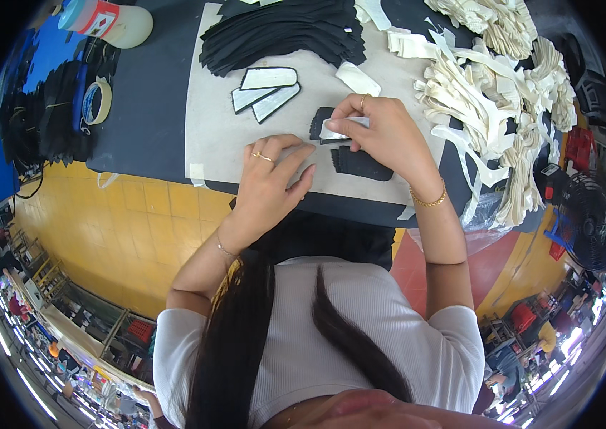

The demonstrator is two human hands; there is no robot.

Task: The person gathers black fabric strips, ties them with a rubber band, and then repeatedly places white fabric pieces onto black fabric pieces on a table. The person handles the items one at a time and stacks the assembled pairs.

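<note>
A small white fabric strip (329, 134) is pinched between the thumb and forefinger of your right hand (382, 129), over a dark, roughly rectangular fabric piece (325, 114); whether they touch is hard to tell. A second dark fabric piece (362, 164) lies just nearer you than those fingertips. Your left hand (272, 169) is loosely spread, with three white, black-edged tapered panels (276, 101) beyond it.

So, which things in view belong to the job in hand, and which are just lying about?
Likely in the job:
white piece in the right hand
black piece beneath it
second black piece
three black-edged white pieces
black fabric stack
white fabric bundles

Apparently lying about:
bottle
tape roll
fan
</note>
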